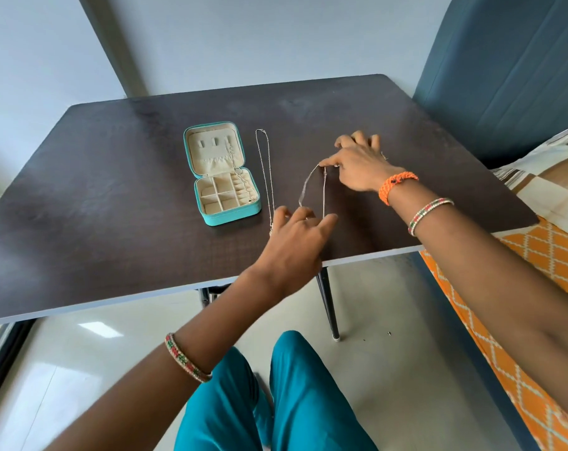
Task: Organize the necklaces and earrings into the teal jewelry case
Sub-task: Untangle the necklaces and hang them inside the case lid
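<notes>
Head view: thin necklace (311,187) pinched at both ends, right hand (357,164) far, left hand (295,242) near; carrying to teal jewelry case (222,174) judged next.

home bedroom | dark table (113,177) beside bed with orange patterned sheet (536,288) | padded headboard (503,76)

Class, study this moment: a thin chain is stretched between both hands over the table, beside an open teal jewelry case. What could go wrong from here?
1. The thin chain is pulled between the right hand and left hand; the two strands run close together, so they might twist or knot.
2. The beaded necklace lies right beside the left hand, which could snag or drag it.
3. A chain already hangs in the teal jewelry case lid and trails into the tray; a second necklace may tangle with it.
</notes>
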